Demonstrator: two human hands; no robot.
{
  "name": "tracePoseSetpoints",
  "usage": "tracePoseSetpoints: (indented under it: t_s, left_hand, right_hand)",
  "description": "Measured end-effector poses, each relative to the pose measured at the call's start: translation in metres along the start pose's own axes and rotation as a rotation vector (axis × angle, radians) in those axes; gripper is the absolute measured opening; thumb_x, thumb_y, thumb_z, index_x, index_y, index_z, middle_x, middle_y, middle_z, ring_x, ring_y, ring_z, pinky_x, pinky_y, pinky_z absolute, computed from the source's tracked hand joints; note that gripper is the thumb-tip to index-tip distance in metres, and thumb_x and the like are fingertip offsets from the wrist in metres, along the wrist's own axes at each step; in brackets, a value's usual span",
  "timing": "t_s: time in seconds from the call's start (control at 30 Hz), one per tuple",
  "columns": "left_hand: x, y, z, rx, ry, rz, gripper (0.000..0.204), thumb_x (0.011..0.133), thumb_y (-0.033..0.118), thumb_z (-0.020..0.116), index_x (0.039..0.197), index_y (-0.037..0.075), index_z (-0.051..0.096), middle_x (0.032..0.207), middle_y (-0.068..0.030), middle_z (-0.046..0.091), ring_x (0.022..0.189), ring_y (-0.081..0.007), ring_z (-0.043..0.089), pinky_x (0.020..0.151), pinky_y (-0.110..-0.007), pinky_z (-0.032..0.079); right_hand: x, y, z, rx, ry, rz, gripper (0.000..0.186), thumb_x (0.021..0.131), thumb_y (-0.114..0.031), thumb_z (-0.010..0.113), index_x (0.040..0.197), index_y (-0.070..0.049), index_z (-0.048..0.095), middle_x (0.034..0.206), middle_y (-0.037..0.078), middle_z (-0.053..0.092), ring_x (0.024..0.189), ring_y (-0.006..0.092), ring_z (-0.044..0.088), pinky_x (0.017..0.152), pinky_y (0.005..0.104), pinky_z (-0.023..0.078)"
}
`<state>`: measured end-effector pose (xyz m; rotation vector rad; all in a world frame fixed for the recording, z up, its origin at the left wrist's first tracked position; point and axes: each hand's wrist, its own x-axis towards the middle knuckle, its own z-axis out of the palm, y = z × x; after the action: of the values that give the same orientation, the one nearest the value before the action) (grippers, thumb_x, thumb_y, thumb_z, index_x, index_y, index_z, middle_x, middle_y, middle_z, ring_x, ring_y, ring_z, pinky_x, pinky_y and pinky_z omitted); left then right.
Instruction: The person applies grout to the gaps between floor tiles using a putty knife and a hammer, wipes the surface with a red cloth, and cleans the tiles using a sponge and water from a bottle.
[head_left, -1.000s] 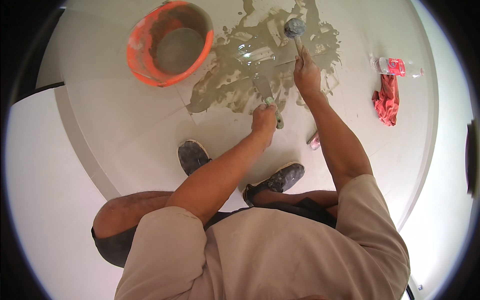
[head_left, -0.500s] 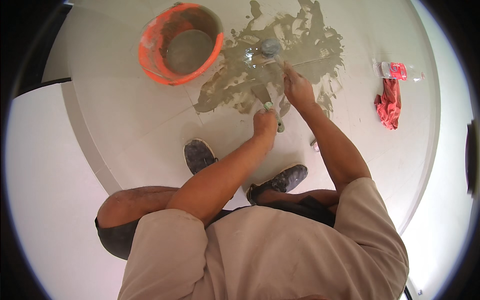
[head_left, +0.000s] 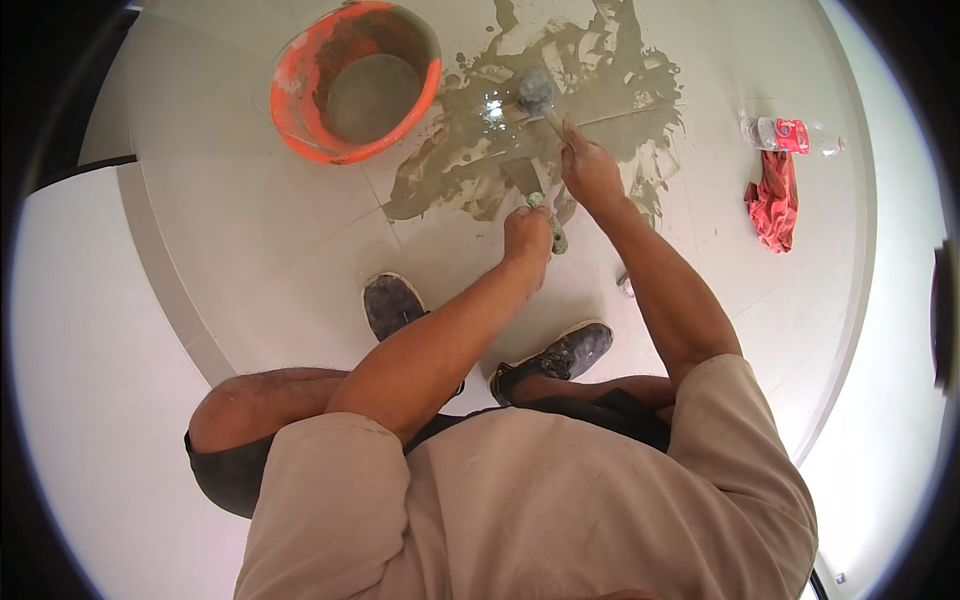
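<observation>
My left hand (head_left: pixel 527 234) is closed round the green, smeared handle of a putty knife (head_left: pixel 522 176). Its flat blade points away from me over wet grey-brown slurry (head_left: pixel 600 108) spread on the pale tiles. In my right hand (head_left: pixel 592 175) is a short-handled tool with a rounded grey head (head_left: pixel 537 90). That head is at the slurry, beyond the blade; whether it presses on the floor I cannot tell. Left of the slurry stands an orange bucket (head_left: pixel 290 95) with grey-brown mix inside.
Off to the right, a clear plastic bottle (head_left: pixel 790 135) with a red label lies above a crumpled red cloth (head_left: pixel 772 205). A small pale object (head_left: pixel 626 285) sits beside my right forearm. My dark shoes (head_left: pixel 392 305) are on the floor near the slurry. White walls curve along both sides.
The whole view has shifted slightly, so the bucket, slurry and bottle appear a little higher and further left. Both hands keep their tools, in nearly the same places over the slurry.
</observation>
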<state>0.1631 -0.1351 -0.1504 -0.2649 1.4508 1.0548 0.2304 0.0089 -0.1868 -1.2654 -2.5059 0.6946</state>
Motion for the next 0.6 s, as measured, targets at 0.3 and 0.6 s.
tracePoseSetpoints:
  t_s: [0.3, 0.6]
  left_hand:
    - [-0.006, 0.005, 0.0, 0.051, -0.024, -0.021, 0.02, 0.098, 0.029, 0.055, 0.091, 0.01, 0.058, 0.076, -0.0026, 0.057, 0.061, -0.015, 0.052, 0.051, -0.032, 0.039]
    - [0.0, -0.002, -0.001, -0.008, -0.031, 0.026, 0.021, 0.098, 0.03, 0.055, 0.094, 0.009, 0.057, 0.075, -0.0024, 0.055, 0.058, -0.0148, 0.05, 0.049, -0.031, 0.037]
  right_hand:
    - [-0.007, -0.004, 0.001, -0.008, -0.02, 0.052, 0.04, 0.096, -0.015, 0.056, 0.135, -0.008, 0.054, 0.095, 0.028, 0.068, 0.088, 0.048, 0.066, 0.074, 0.0545, 0.053]
    - [-0.005, -0.006, 0.003, -0.028, -0.053, 0.069, 0.04, 0.096, -0.018, 0.054, 0.135, -0.012, 0.053, 0.094, 0.028, 0.069, 0.085, 0.0492, 0.065, 0.073, 0.057, 0.052]
